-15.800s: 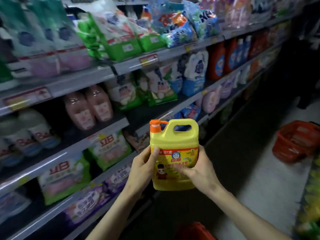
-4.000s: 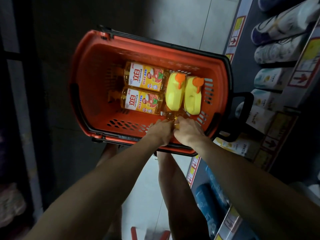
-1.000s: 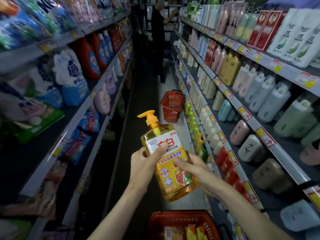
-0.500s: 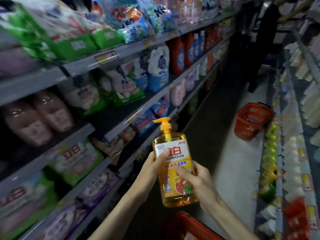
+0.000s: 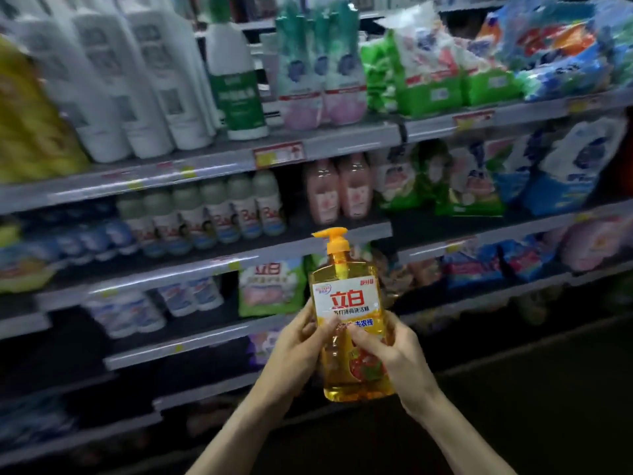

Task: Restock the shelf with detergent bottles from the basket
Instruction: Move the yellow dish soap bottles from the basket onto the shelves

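Two bare forearms are showing, with no sleeves reaching the wrists. The left hand (image 5: 294, 351) and right hand (image 5: 399, 359) are wearing no gloves, rings or watch.

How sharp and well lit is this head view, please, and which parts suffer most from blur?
Head view: the bottle and both hands, left and right, are fairly sharp; the shelves smear with motion blur, worst leftward; the bottom shelves and floor sink into shadow; the shelf lines bow with wide-angle distortion.
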The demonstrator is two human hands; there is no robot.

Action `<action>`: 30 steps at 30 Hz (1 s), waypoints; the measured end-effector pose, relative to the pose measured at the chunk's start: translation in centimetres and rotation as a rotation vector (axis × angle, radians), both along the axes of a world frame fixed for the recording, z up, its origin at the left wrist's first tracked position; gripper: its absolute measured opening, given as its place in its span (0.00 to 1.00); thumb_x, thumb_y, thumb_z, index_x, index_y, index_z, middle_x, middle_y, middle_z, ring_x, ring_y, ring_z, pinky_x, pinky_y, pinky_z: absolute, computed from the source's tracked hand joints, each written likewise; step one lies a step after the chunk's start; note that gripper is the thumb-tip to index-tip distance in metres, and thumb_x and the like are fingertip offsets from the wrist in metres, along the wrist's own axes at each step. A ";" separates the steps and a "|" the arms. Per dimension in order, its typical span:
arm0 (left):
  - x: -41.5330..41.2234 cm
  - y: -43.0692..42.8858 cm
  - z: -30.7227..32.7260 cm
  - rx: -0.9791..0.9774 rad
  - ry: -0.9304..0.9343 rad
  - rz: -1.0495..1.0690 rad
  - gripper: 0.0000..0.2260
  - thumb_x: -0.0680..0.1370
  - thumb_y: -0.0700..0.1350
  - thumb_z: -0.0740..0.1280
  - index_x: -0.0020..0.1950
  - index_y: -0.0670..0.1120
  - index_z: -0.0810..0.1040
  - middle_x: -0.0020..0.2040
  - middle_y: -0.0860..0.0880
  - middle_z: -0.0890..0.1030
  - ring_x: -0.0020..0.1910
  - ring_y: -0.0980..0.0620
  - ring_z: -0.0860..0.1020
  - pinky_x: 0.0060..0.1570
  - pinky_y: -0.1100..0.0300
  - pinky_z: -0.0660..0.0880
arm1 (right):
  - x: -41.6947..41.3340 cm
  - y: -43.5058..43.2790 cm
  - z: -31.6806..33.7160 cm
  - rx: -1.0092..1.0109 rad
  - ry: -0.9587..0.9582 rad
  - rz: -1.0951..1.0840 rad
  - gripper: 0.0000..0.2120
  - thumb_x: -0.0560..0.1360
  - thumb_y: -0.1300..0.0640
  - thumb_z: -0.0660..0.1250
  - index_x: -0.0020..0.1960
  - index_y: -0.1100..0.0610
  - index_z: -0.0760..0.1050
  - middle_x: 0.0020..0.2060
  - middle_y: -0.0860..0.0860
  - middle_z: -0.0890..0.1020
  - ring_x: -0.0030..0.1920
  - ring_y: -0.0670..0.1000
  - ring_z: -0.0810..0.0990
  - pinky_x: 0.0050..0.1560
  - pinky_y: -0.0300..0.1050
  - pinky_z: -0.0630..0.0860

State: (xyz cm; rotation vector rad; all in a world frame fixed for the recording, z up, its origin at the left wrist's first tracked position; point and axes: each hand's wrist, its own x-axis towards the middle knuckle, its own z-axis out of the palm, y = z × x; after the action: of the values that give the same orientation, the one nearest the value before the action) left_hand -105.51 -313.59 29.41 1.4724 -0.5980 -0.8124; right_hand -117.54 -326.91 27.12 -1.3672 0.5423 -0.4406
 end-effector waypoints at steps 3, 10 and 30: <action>2.6 5.6 1.1 -0.037 -0.019 0.164 0.18 0.82 0.52 0.66 0.73 0.57 0.75 0.62 0.52 0.86 0.61 0.51 0.85 0.54 0.52 0.84 | 4.9 3.7 1.5 -0.049 -0.011 0.153 0.25 0.74 0.47 0.79 0.68 0.52 0.77 0.57 0.49 0.88 0.57 0.52 0.88 0.59 0.55 0.84; 7.9 20.9 2.9 -0.058 -0.135 0.435 0.15 0.85 0.47 0.64 0.73 0.53 0.76 0.61 0.49 0.86 0.58 0.50 0.86 0.49 0.57 0.84 | 15.2 16.4 3.5 -0.175 -0.031 0.433 0.29 0.71 0.42 0.79 0.67 0.50 0.77 0.56 0.48 0.88 0.56 0.51 0.88 0.60 0.58 0.84; 19.2 54.6 3.9 -0.048 -0.294 0.901 0.19 0.84 0.49 0.66 0.75 0.59 0.72 0.62 0.56 0.86 0.62 0.57 0.83 0.56 0.61 0.82 | 35.1 49.2 4.7 -0.307 -0.113 0.911 0.28 0.71 0.43 0.80 0.67 0.45 0.74 0.58 0.41 0.86 0.58 0.42 0.86 0.55 0.44 0.84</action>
State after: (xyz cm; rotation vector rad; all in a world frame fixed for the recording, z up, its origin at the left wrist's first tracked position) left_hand -86.34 -258.99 33.34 1.6108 -0.1127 0.1205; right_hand -82.44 -277.67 31.81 -1.7073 -0.2779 0.1571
